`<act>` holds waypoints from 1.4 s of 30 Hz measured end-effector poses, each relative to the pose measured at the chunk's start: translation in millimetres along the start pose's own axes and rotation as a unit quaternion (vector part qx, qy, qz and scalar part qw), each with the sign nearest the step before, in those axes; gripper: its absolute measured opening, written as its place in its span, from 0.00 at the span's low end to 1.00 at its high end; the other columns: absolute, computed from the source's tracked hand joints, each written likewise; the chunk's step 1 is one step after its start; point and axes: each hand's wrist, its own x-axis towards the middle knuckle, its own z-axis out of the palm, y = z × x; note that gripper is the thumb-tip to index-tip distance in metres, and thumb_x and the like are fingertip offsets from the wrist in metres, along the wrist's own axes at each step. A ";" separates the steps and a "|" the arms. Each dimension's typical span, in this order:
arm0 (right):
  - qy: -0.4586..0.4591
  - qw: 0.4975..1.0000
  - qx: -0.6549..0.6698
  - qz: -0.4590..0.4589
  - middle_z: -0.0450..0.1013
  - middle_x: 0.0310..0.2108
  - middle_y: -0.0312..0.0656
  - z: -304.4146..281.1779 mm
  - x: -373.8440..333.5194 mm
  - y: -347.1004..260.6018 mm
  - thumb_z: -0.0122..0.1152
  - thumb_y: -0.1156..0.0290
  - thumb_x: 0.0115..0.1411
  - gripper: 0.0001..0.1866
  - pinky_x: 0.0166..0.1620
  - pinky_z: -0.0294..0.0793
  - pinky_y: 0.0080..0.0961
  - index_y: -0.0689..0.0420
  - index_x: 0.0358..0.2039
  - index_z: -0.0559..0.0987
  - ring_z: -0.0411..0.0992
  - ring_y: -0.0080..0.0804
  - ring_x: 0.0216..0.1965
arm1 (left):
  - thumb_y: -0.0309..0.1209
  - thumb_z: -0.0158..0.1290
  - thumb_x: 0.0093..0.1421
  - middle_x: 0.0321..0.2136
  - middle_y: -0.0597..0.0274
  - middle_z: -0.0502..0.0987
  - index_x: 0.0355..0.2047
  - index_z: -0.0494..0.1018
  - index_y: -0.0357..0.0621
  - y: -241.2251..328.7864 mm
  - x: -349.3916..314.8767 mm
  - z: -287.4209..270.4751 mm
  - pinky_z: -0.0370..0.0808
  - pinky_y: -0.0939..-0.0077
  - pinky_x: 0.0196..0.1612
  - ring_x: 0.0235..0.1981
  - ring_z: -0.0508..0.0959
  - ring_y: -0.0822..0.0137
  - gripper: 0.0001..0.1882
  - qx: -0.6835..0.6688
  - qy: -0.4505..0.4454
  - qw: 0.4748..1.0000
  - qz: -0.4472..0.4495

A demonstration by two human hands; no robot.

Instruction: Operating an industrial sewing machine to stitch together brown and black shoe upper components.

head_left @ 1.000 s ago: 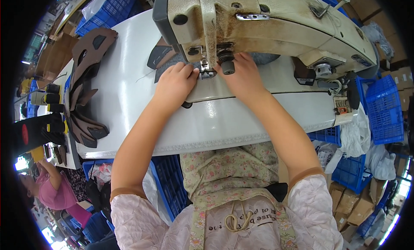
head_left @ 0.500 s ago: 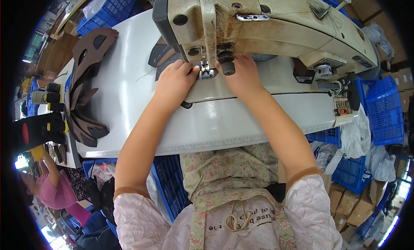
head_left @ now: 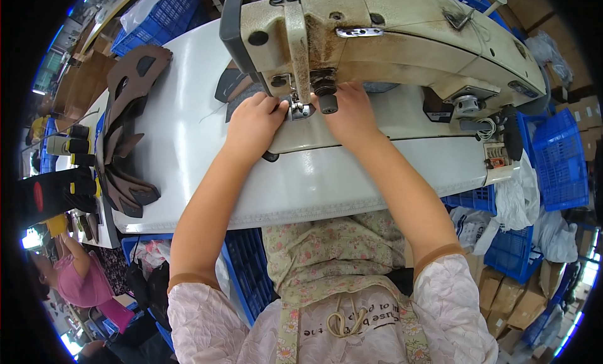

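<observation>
Under the head of a beige sewing machine (head_left: pixel 389 59) lies a grey and brown shoe upper piece (head_left: pixel 233 86), mostly covered by my hands and the machine. My left hand (head_left: pixel 254 122) is closed on its near edge, fingers bent and pressed together, thumb side beside the metal presser foot (head_left: pixel 299 109). On the other side of the foot, my right hand (head_left: pixel 350 118) reaches beneath the machine arm, close to a dark knob (head_left: pixel 327 103). Its fingertips are largely hidden, so their grip does not show. Part of the piece shows beyond the right hand.
Stacked brown cut shoe pieces (head_left: pixel 133 81) lie on the left of the white table (head_left: pixel 182 125). Thread cones (head_left: pixel 78 144) stand farther left. Blue crates (head_left: pixel 559 157) and cardboard boxes (head_left: pixel 526 304) sit at the right. A person in pink (head_left: pixel 81 279) works at the lower left.
The machine appears slightly farther left and lower in the picture as the view shifts. Both hands keep nearly the same place beside the presser foot.
</observation>
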 end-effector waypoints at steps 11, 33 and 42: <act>0.009 1.000 0.018 0.015 0.77 0.33 0.35 9.2 -0.9 2.9 0.59 0.72 0.53 0.03 0.50 0.70 0.34 0.54 0.25 0.80 0.75 0.32 0.41 | 0.30 0.58 0.57 0.31 0.68 0.76 0.31 0.81 0.48 0.6 2.6 2.5 0.75 0.69 0.35 0.35 0.76 0.65 0.04 -0.003 0.043 0.999 0.001; -0.003 0.999 0.041 0.024 0.77 0.28 0.44 8.1 -0.7 4.1 0.53 0.60 0.66 0.15 0.45 0.68 0.39 0.56 0.30 0.80 0.74 0.44 0.34 | 0.30 0.57 0.57 0.31 0.67 0.76 0.34 0.81 0.46 -0.5 1.5 2.7 0.76 0.68 0.35 0.35 0.76 0.65 0.06 -0.015 0.040 0.999 0.003; -0.009 0.998 0.044 0.036 0.77 0.28 0.45 7.6 -2.1 3.6 0.53 0.60 0.66 0.14 0.46 0.69 0.38 0.56 0.29 0.79 0.74 0.45 0.35 | 0.30 0.58 0.56 0.30 0.68 0.76 0.33 0.81 0.46 0.7 2.9 1.2 0.75 0.69 0.34 0.34 0.75 0.65 0.06 -0.023 0.047 0.999 0.001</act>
